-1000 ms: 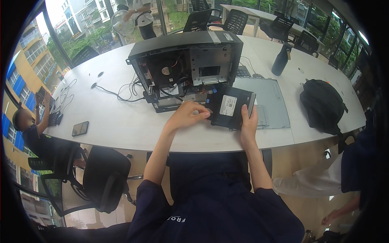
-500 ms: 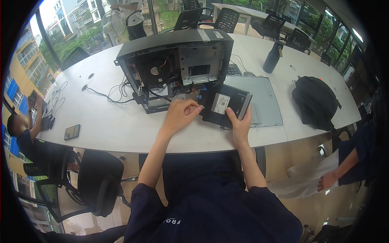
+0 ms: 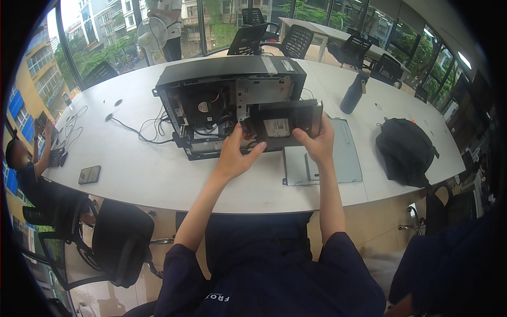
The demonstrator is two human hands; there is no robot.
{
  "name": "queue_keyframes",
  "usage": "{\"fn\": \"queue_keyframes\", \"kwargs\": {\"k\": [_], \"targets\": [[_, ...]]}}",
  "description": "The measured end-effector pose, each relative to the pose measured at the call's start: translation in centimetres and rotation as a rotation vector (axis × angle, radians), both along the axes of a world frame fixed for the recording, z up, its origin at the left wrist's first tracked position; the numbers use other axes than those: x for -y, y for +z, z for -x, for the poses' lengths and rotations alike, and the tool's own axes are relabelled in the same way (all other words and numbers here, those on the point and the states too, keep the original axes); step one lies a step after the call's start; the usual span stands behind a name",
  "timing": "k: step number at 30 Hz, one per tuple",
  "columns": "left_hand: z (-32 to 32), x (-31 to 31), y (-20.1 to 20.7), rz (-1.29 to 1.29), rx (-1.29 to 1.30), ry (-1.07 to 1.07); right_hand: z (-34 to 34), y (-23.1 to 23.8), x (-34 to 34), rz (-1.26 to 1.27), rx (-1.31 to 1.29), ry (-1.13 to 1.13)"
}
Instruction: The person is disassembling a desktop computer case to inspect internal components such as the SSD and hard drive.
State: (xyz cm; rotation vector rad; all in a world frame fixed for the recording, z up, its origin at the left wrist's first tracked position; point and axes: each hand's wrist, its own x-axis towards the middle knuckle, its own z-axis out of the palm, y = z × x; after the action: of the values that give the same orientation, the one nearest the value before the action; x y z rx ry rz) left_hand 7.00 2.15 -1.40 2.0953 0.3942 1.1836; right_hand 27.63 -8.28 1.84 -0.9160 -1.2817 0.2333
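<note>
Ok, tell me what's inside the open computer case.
Inside the case: a round fan, loose wires and a metal bracket. The drive tray held in both hands covers the lower right part.

A long white worktop [image 3: 132, 174] curves across the view. On its right side lies a black backpack [image 3: 405, 150], and further back stands a dark bottle [image 3: 353, 93]. A flat grey metal side panel [image 3: 338, 158] lies near the front edge. On the left, a dark phone [image 3: 89, 174] rests near the edge, with black cables [image 3: 142, 132] trailing across the surface. A person in dark clothes [image 3: 24, 169] sits at the far left end. Black office chairs [image 3: 119, 240] stand around, and a white fan [image 3: 149, 36] stands by the windows behind.
</note>
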Motion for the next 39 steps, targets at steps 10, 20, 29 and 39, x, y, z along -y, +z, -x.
{"fn": "queue_keyframes", "kwargs": {"k": [10, 20, 29, 39], "targets": [[-2.6, -1.7, -1.4, 0.092, 0.155, 0.170, 0.0, -1.0, -3.8, -0.176, -0.137, -0.091], [-2.1, -2.4, -2.1, 0.088, 0.268, 0.217, 1.8, -1.4, -4.4, -0.092, -0.182, -0.096], [-1.4, -2.1, -1.5, 0.199, 0.249, 0.195, 3.2, -2.3, -5.3, -0.144, -0.190, -0.168], [-1.6, -2.6, -2.0, 0.110, 0.276, 0.379, 3.1, -3.0, -6.8, -0.102, 0.030, -0.479]]}}
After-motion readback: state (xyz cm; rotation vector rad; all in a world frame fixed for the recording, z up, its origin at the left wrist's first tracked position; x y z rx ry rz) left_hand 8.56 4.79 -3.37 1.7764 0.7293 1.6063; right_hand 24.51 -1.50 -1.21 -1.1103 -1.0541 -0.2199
